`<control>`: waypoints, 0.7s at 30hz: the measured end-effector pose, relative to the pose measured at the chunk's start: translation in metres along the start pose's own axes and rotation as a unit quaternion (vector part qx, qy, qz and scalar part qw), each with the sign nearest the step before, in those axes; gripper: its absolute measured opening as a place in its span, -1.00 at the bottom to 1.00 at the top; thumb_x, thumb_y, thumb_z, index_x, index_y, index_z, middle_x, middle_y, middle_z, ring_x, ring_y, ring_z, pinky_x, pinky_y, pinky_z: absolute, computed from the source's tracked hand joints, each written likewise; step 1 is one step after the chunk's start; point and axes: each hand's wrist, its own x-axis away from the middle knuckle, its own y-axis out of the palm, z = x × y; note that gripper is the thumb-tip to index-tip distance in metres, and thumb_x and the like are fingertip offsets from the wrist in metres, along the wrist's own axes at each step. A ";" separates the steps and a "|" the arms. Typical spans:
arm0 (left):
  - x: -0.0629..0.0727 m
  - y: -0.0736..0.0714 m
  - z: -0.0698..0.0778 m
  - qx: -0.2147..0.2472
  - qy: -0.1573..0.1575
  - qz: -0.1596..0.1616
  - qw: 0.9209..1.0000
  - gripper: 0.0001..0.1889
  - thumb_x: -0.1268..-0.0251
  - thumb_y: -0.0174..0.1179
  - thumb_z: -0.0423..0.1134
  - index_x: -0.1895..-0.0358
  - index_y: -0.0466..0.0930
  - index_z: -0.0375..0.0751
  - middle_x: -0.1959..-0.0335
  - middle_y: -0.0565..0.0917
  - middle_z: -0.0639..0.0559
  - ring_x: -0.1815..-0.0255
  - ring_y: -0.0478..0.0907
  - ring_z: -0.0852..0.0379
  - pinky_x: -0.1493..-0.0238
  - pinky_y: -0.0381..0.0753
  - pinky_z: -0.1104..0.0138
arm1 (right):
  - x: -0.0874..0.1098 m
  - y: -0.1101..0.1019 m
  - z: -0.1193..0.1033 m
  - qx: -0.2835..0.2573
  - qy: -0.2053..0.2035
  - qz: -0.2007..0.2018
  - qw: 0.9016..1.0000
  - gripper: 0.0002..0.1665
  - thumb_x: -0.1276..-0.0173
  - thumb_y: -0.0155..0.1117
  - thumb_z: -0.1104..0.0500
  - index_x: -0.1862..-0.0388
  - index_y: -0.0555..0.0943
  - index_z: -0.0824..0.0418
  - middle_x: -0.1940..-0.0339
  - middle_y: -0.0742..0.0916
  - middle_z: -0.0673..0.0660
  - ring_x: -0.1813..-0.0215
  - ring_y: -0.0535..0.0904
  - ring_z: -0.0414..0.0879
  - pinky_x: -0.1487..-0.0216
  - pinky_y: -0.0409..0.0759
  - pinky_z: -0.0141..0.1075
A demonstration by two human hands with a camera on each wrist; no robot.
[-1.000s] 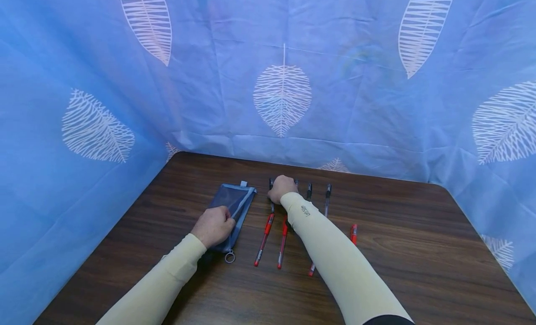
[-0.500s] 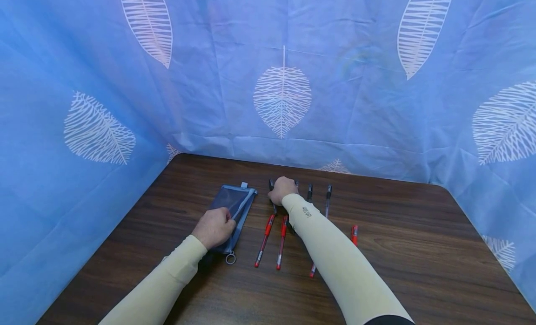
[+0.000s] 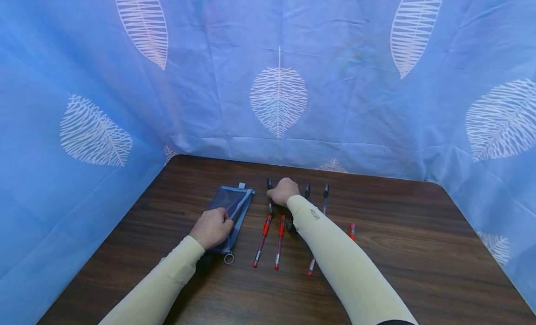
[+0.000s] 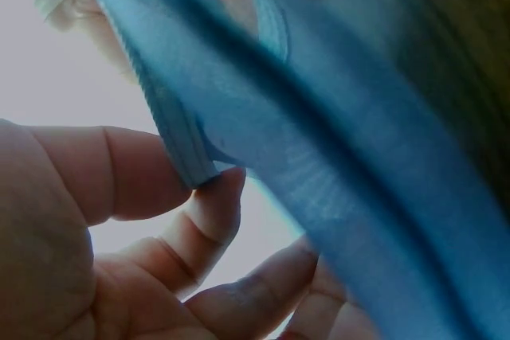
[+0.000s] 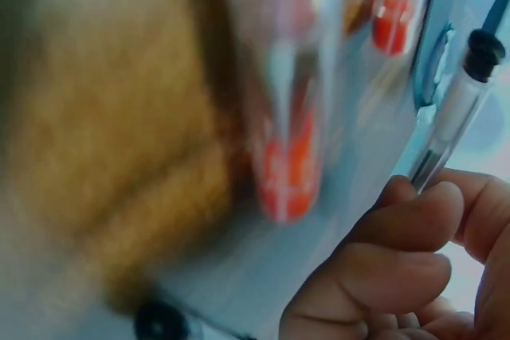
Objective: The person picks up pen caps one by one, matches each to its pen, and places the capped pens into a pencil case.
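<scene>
On the table lies a blue mesh zip pouch [image 3: 238, 194] with a ring [image 3: 229, 258] at its near end. My left hand [image 3: 212, 228] pinches the pouch's edge; in the left wrist view, thumb and index finger meet on the zip tape [image 4: 177, 137]. My right hand [image 3: 283, 192] is at the back row of black pens, right of the pouch. In the right wrist view its thumb and fingers pinch a clear-barrelled black pen [image 5: 454, 121]. Nearer the front lie red pens [image 3: 262, 241], [image 3: 279, 241].
More black pens [image 3: 325, 194] stand in line to the right of my right hand. Under the right forearm, other red pens [image 3: 351, 232] are partly covered. A blue leaf-print curtain [image 3: 356, 106] hangs behind and left of the brown table [image 3: 402, 232].
My right hand has edged slightly to the right over the black pens. The left hand keeps its pinch on the pouch, which has stayed in place. The head view has shifted a little.
</scene>
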 end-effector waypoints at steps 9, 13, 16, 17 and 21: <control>-0.001 0.000 0.000 0.007 -0.004 -0.004 1.000 -0.84 -0.45 0.04 -0.17 0.25 0.55 -0.14 0.50 0.54 -0.01 0.52 0.49 0.11 0.52 0.49 0.30 | 0.023 0.006 -0.006 -0.075 -0.015 -0.074 0.994 -0.53 -0.33 0.25 0.09 0.80 0.59 0.16 0.74 0.64 0.10 0.74 0.32 -0.12 0.61 0.30 -0.29; -0.001 0.000 0.001 0.008 -0.007 -0.003 1.000 -0.83 -0.45 0.04 -0.17 0.23 0.55 -0.15 0.49 0.55 -0.01 0.52 0.50 0.11 0.52 0.49 0.30 | 0.034 0.011 -0.013 -0.108 -0.017 -0.112 0.988 -0.54 -0.34 0.24 0.12 0.80 0.56 0.15 0.78 0.58 0.03 0.75 0.27 -0.15 0.64 0.26 -0.32; -0.001 0.000 0.002 0.008 -0.004 0.001 1.000 -0.83 -0.44 0.04 -0.17 0.25 0.55 -0.16 0.51 0.55 0.00 0.54 0.49 0.11 0.54 0.48 0.30 | 0.040 0.016 -0.020 -0.129 -0.014 -0.134 0.982 -0.56 -0.32 0.23 0.16 0.79 0.55 0.15 0.79 0.56 0.02 0.75 0.26 -0.17 0.67 0.23 -0.34; -0.001 0.000 0.002 0.008 -0.002 0.002 1.000 -0.84 -0.44 0.04 -0.18 0.25 0.55 -0.16 0.51 0.55 0.00 0.54 0.49 0.11 0.54 0.48 0.30 | 0.042 0.018 -0.022 -0.132 -0.014 -0.138 0.981 -0.57 -0.31 0.23 0.16 0.79 0.56 0.15 0.79 0.56 0.02 0.76 0.26 -0.17 0.68 0.21 -0.34; 0.000 0.000 0.002 0.007 0.006 0.009 1.000 -0.84 -0.41 0.05 -0.19 0.28 0.54 -0.17 0.53 0.54 -0.01 0.56 0.49 0.11 0.55 0.47 0.30 | 0.049 0.025 -0.031 -0.147 -0.019 -0.153 0.977 -0.58 -0.31 0.22 0.18 0.79 0.56 0.15 0.79 0.57 0.02 0.77 0.27 -0.19 0.69 0.20 -0.35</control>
